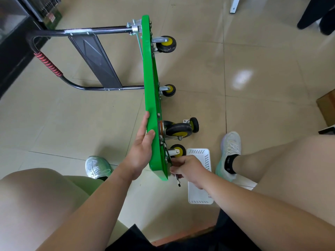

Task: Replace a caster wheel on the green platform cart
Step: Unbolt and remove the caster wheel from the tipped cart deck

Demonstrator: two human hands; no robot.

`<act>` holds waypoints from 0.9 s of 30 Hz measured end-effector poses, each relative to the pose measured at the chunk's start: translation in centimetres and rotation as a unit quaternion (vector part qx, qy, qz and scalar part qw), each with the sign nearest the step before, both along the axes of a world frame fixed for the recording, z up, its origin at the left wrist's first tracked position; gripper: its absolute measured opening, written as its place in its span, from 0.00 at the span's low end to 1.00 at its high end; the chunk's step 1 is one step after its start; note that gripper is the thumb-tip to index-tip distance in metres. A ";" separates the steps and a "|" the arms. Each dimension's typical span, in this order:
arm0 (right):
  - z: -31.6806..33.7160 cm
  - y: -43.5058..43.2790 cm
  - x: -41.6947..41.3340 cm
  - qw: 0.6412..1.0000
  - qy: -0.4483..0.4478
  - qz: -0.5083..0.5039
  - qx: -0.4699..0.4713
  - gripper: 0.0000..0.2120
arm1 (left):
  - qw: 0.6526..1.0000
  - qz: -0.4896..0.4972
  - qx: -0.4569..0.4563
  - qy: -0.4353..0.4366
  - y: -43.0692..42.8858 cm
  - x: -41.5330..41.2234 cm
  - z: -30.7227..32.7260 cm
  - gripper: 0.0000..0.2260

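Observation:
The green platform cart point(149, 77) stands on its side edge on the tiled floor, wheels pointing right, black handle point(81, 31) lying out to the left. My left hand point(143, 142) rests flat against the deck's top face near its close end. My right hand point(186, 169) grips a small metal tool point(178, 181) at the near corner of the underside, beside the nearest caster wheel point(178, 150). A larger swivel caster point(178, 130) sits just above it. A loose caster point(193, 124) lies on the floor behind that one.
A white perforated plastic basket point(199, 194) lies on the floor under my right wrist. My two shoes point(97, 166) point(229, 154) flank the cart's near end. A dark cabinet point(12, 42) stands at the left, a cardboard box point(328, 107) at the right edge.

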State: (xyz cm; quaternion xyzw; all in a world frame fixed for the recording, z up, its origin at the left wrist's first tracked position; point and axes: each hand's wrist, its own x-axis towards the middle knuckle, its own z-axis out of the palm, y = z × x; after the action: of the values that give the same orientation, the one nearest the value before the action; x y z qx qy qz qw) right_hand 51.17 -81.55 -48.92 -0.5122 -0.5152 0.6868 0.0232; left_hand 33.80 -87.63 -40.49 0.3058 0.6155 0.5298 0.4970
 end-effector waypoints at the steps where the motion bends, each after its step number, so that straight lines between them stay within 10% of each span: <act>1: 0.2 -0.1 0.2 1.000 -0.002 0.007 -0.009 0.19 | 1.000 0.000 0.000 -0.001 0.0 0.0 0.0 0.23; 27: 2.3 -0.5 -1.2 0.993 0.026 -0.017 -0.116 0.15 | 1.000 -0.004 0.002 0.004 0.0 0.0 0.0 0.23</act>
State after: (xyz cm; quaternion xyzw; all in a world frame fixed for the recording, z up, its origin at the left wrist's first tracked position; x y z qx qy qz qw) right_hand 50.02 -82.09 -46.58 -0.5022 -0.4222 0.7545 -0.0114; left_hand 33.83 -87.62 -40.48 0.3113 0.6155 0.5276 0.4958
